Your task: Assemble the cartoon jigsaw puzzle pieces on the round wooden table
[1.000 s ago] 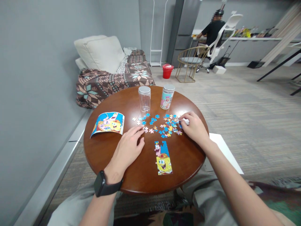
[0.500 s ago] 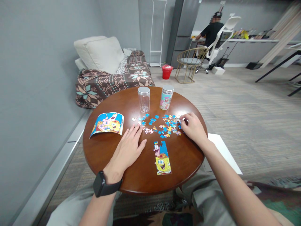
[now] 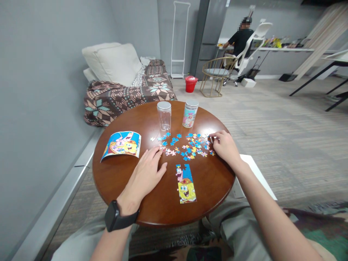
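Observation:
My left hand [image 3: 145, 170] lies flat on the round wooden table [image 3: 116, 186], fingers stretched out and thumb apart, its fingertips at the left edge of the loose jigsaw pieces [image 3: 193, 149]. At the right edge of those pieces, my right hand [image 3: 225, 146] reaches in with its index finger extended and thumb apart; no piece shows in its grasp. Between my forearms sits a partly joined jigsaw puzzle [image 3: 186, 188] with a yellow cartoon figure and a pink one. A curled picture sheet [image 3: 123, 145] with similar figures rests left of my left hand.
Behind the pieces stand a clear jar [image 3: 164, 117] and a jar with a picture label [image 3: 189, 115], both silver-lidded. Beyond the table are a covered sofa [image 3: 130, 90], a red bin [image 3: 191, 83] and a wire-framed chair [image 3: 217, 74]. A person [image 3: 241, 40] sits at the far counter.
My right hand has shifted slightly at the right edge of the pieces, its index finger now straighter. My left hand stays on the table. The whole view has shifted a little.

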Demonstrator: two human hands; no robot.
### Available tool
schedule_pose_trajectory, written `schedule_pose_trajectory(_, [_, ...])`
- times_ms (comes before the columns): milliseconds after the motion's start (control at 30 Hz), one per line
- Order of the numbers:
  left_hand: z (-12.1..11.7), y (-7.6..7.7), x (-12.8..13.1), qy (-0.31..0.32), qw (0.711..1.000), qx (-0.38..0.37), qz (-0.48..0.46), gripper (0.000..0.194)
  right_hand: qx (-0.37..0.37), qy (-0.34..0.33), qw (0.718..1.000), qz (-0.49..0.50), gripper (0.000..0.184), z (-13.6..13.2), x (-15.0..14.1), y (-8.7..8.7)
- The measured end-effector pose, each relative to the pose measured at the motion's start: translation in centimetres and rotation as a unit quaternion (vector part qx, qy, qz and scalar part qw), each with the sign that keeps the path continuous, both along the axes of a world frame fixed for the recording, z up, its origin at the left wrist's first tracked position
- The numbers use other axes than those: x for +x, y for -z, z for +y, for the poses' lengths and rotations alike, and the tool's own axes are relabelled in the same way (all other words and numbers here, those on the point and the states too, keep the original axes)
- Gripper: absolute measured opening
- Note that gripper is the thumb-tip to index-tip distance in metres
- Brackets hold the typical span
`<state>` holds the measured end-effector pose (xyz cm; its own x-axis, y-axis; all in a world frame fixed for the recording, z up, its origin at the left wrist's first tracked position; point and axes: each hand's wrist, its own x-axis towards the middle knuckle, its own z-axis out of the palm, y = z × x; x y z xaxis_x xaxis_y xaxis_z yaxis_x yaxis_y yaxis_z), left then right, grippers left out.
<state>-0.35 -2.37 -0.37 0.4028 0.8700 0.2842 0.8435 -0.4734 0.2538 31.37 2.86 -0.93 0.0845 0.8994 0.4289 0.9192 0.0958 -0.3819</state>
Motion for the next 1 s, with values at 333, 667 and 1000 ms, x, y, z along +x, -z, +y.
schedule_pose_trajectory(333, [-0.1, -0.8, 0.2, 0.009, 1.000, -0.019, 0.013, 0.044, -0.013, -0.034, 0.999, -0.018, 0.038, 0.2, 0.7, 0.3])
schedule_pose_trajectory(667, [0.0, -0.6, 0.0, 0.022, 1.000, -0.017, 0.000, 0.042, 0.009, -0.088, 0.996, -0.031, 0.039, 0.4, 0.6, 0.8])
schedule_pose_trajectory(1000, [-0.5, -1.4, 0.7, 0.133, 0.991, -0.022, 0.013, 0.045, -0.011, -0.196, 0.981, 0.000, 0.040, -0.4, -0.5, -0.5])
